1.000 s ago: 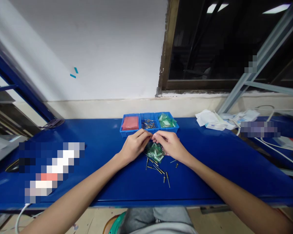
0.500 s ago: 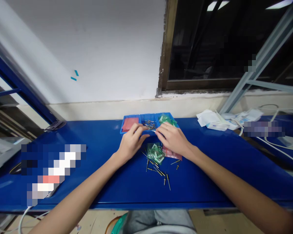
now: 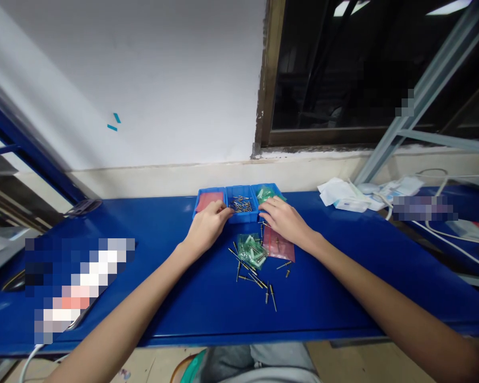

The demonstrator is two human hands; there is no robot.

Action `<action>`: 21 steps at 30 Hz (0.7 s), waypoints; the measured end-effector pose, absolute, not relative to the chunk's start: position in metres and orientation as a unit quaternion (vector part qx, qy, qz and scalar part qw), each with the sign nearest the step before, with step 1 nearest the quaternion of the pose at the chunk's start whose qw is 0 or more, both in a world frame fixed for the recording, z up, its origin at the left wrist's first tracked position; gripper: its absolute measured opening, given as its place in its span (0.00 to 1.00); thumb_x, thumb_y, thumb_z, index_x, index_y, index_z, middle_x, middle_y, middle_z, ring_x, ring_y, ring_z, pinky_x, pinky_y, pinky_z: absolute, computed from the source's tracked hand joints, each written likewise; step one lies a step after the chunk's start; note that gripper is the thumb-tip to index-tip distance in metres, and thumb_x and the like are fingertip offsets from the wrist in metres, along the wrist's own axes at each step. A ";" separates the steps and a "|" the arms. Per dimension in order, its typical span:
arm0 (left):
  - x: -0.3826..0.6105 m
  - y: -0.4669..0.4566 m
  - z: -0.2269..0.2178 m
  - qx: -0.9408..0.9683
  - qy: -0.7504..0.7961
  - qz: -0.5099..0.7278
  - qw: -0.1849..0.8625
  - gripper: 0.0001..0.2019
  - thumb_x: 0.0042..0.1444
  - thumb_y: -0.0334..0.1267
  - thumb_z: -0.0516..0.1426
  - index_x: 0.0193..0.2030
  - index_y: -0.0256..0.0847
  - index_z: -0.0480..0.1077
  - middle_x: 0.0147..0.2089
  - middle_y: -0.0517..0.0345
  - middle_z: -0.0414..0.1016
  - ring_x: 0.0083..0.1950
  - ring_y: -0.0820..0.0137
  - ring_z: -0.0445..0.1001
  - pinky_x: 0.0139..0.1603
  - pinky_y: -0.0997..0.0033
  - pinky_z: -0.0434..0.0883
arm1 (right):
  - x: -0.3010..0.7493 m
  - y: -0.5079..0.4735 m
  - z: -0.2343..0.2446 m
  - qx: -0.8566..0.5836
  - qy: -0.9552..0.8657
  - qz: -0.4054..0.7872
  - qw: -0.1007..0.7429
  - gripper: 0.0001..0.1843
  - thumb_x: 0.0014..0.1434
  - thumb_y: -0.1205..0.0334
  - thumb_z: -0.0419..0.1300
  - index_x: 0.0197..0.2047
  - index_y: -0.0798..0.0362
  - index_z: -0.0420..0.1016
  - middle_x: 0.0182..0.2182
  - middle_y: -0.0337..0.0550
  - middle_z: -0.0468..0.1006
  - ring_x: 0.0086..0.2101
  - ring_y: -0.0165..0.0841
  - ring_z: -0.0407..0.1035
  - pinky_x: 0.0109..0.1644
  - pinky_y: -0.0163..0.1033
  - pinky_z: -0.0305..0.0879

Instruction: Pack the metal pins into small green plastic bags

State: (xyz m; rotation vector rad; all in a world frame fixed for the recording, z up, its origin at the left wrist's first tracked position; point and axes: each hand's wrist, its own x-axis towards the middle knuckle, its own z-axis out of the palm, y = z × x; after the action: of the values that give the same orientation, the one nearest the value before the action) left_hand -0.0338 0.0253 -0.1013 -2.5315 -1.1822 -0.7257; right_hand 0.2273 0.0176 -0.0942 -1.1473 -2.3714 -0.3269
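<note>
While my left hand [image 3: 205, 226] is resting at the front edge of the blue tray [image 3: 239, 213], fingers curled, seemingly pinching nothing, my right hand [image 3: 285, 221] is lying open-fingered just above the pink bag [image 3: 278, 246], beside the green packets [image 3: 252, 250] and loose pins [image 3: 259, 281].

A tray [image 3: 239, 217] of three compartments stands at the far middle of the bench [image 3: 343, 298], just before the wall ledge; sheets lie in its left compartment, loose pins [image 3: 241, 204] in the middle one, and small packets [image 3: 265, 192] in the right one. The left hand [image 3: 205, 227] rests at the tray's near left edge and the right hand [image 3: 285, 221] at its near right edge. Before the tray lie a pile of packets [image 3: 252, 250], a flat bag [image 3: 278, 246] just to its right, and scattered pins [image 3: 259, 282] nearer the person; papers [image 3: 343, 196] lie well apart to the right.
</note>
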 end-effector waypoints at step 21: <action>-0.044 0.045 -0.110 -0.884 -0.303 -0.357 -0.005 0.14 0.69 0.34 0.51 0.49 0.37 0.78 0.39 0.51 0.72 0.41 0.67 0.72 0.42 0.68 0.74 | 0.221 0.026 -0.109 -0.403 -0.843 -0.037 0.354 0.10 0.67 0.67 0.56 0.38 0.53 0.79 0.34 0.44 0.79 0.40 0.37 0.70 0.47 0.43 0.67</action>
State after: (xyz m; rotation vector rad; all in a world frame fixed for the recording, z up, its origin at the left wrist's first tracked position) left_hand -0.0439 0.0445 -0.1095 -2.7840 -0.9545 -1.1247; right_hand 0.2206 0.0264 -0.1086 -1.0407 -2.1798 -0.0964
